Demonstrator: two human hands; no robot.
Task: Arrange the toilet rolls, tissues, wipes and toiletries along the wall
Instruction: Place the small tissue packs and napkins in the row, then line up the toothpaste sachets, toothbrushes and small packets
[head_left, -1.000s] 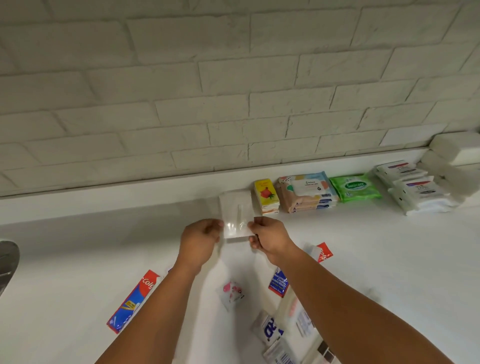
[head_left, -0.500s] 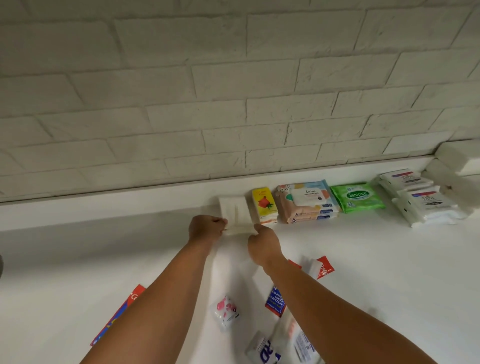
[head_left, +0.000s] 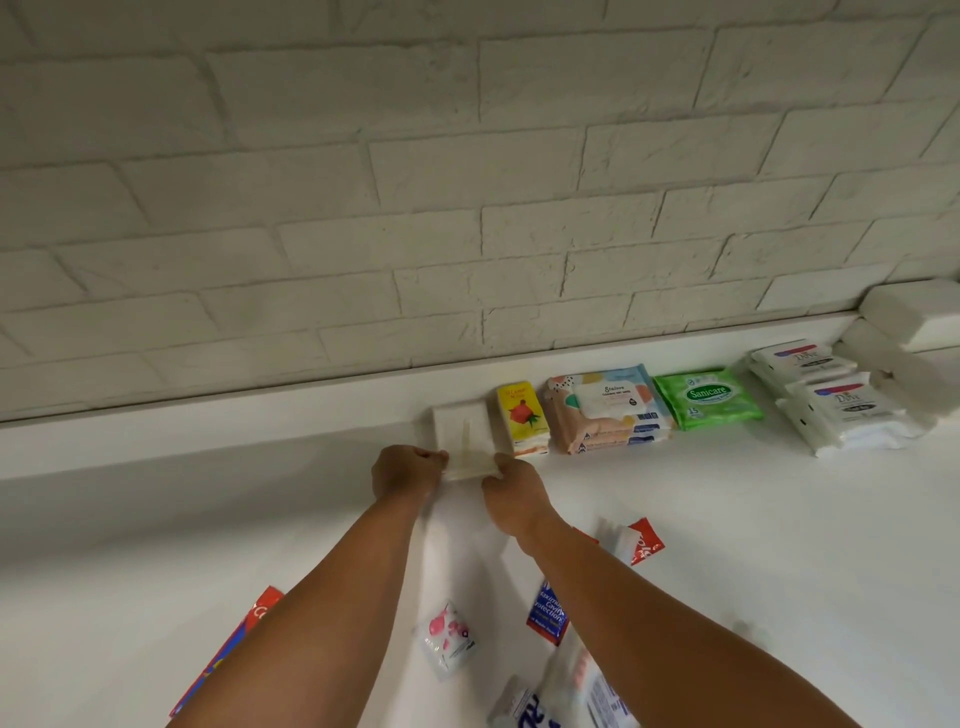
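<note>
both hands, left hand (head_left: 410, 470) and right hand (head_left: 511, 486), are pinching the near corners of the white tissue pack (head_left: 464, 434) at frame centre, seating it against the wall beside the yellow pack (head_left: 521, 415); next, probably releasing and fetching the toothpaste box (head_left: 228, 657) from the worktop (head_left: 753, 545).

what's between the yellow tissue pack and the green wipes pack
A stack of pastel wipes packs lies between the yellow tissue pack and the green wipes pack. The head view shows it.

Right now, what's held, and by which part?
The white tissue pack: left hand pinches its near-left corner, right hand its near-right corner.
</note>
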